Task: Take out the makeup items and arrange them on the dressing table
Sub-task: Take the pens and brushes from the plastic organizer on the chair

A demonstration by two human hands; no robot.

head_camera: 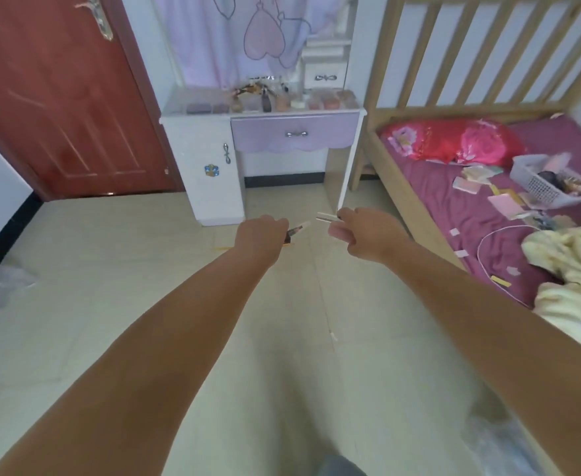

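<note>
We hold a slim dark tube (293, 232) in our curled left hand (259, 237), a pale stick (327, 217) pinched in our right hand (368, 235). The dressing table (213, 111) lies far, crowded; placing may topple bottles.

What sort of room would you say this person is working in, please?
Most likely a bedroom. A wooden-framed bed with a purple sheet and a red floral pillow stands on the right, and a white and lilac dressing table laden with cosmetics stands against the far wall, beside a red-brown door.
</note>
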